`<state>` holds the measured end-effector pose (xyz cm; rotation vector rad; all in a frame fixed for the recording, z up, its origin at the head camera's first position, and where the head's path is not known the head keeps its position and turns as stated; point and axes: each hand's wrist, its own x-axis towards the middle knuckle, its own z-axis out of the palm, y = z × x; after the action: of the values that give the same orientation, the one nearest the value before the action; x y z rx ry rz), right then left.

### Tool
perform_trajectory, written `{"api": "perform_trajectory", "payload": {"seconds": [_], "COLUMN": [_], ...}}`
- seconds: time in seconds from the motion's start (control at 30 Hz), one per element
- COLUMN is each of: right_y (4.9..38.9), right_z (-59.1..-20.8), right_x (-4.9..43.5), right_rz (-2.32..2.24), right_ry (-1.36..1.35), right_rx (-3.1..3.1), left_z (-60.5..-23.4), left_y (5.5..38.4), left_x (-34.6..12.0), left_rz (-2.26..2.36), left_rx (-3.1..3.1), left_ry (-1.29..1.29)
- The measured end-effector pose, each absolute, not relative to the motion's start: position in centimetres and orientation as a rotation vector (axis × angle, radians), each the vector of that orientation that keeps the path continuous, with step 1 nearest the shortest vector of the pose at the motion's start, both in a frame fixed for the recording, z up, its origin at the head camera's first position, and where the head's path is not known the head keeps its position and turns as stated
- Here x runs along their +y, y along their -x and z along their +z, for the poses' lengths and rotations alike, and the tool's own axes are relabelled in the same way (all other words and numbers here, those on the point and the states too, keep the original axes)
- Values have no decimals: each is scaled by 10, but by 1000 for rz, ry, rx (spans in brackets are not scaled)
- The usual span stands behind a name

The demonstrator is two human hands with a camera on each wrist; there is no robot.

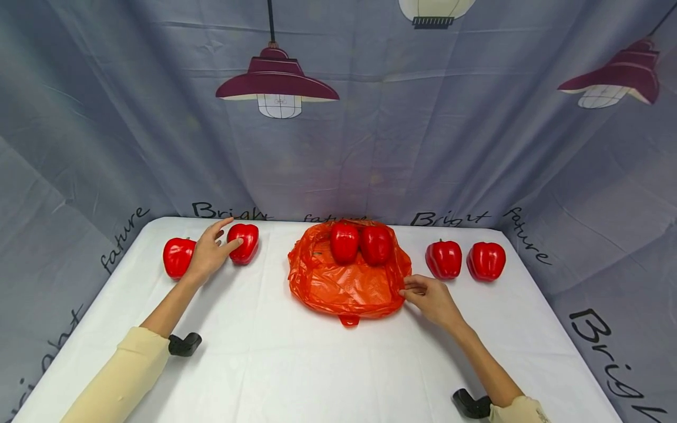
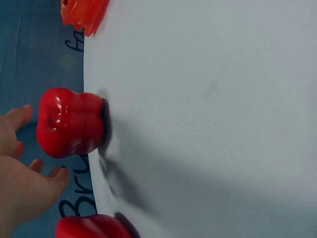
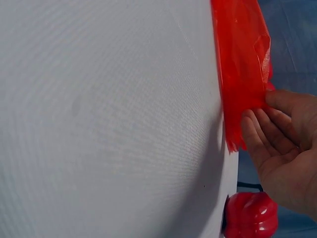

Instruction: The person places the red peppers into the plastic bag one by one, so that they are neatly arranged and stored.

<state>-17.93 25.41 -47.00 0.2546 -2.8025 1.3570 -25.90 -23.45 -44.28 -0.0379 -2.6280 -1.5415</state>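
Note:
At the left of the table my left hand (image 1: 210, 249) reaches around a red bell pepper (image 1: 243, 244), thumb and fingers spread. The left wrist view shows a gap between those fingers and the pepper (image 2: 72, 123). Another red bell pepper (image 1: 178, 257) sits just left of this hand, partly hidden by it. In the middle lies an orange-red plastic bag (image 1: 349, 291), its mouth spread wide, with two red bell peppers (image 1: 344, 242) inside at the back. My right hand (image 1: 432, 301) pinches the bag's right rim between thumb and fingers, as the right wrist view (image 3: 285, 139) also shows.
Two more red bell peppers, one nearer the bag (image 1: 443, 259) and one farther right (image 1: 486, 261), stand beyond the right hand. A white cloth covers the table (image 1: 296, 364). Grey-blue curtains (image 1: 365, 147) with printed lamps and lettering hang behind and at both sides.

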Motion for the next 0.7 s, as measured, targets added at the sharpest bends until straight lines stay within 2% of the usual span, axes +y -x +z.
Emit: {"api": "perform_trajectory", "payload": {"seconds": [0.7], "right_y": [177], "right_z": [-469], "right_x": [255], "right_rz": [1374], "right_ry": [-281], "right_rx": [-2778], "left_z": [-457], "left_y": [273], "left_x": [-242], "left_rz": [-1965], "left_rx": [-2653], "left_ry": [-110]}}
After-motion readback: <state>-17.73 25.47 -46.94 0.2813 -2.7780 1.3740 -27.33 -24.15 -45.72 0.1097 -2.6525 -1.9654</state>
